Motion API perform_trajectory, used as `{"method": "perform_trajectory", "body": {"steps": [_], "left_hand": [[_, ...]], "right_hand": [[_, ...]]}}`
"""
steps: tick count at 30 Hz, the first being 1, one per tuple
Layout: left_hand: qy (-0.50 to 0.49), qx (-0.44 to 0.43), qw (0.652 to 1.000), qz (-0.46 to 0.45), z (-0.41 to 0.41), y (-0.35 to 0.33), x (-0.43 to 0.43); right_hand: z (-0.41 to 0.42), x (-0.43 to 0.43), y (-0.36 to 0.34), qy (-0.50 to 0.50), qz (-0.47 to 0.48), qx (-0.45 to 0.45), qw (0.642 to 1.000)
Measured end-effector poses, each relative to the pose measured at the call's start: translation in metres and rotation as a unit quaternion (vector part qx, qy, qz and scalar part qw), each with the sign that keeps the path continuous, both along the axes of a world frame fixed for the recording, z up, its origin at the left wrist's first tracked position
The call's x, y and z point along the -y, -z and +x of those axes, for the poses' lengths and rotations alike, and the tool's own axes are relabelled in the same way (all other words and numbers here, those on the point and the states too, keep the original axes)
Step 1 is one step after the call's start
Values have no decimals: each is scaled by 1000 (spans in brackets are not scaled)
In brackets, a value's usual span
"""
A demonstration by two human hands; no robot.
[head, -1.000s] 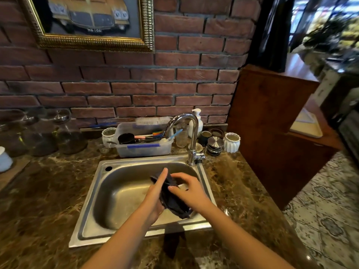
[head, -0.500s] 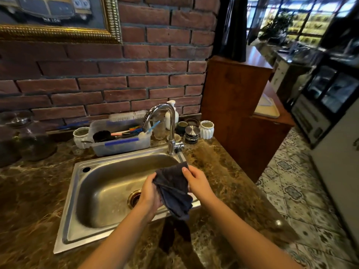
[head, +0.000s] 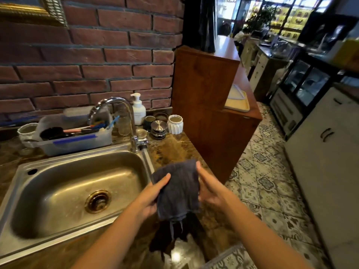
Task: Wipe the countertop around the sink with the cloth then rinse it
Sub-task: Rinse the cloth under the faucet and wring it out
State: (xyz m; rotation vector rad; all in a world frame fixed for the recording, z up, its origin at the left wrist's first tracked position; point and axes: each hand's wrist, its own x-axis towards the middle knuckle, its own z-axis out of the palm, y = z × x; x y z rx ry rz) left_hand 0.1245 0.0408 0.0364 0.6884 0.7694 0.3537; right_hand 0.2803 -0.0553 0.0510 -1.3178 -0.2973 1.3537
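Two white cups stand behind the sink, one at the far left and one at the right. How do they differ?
The left cup sits beside the plastic tub, which covers part of it; the right cup stands free and shows whole. The left cup is left of the faucet; the right cup is right of it, beside the metal lids. Both are white, upright and on the countertop.
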Motion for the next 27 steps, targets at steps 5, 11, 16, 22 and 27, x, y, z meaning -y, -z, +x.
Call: {"method": "perform_trajectory", "body": {"steps": [5,11,16,22,27], "left_hand": [[15,-70,996,52,33,36,24],[33,-194,971,139,67,82,64],[71,-255,951,161,80,105,95],[193,-399,631,636,78,127,121],[386,-363,503,683,98,150,147]], "right_hand": [[54,49,45,-78,-21,156,985],[96,91,82,-83,-58,221,970],[115,114,97,-144,-111,348,920],[108,156,129,-220,-198,703,647],[105,163,155,-330,-192,711,591]]}}
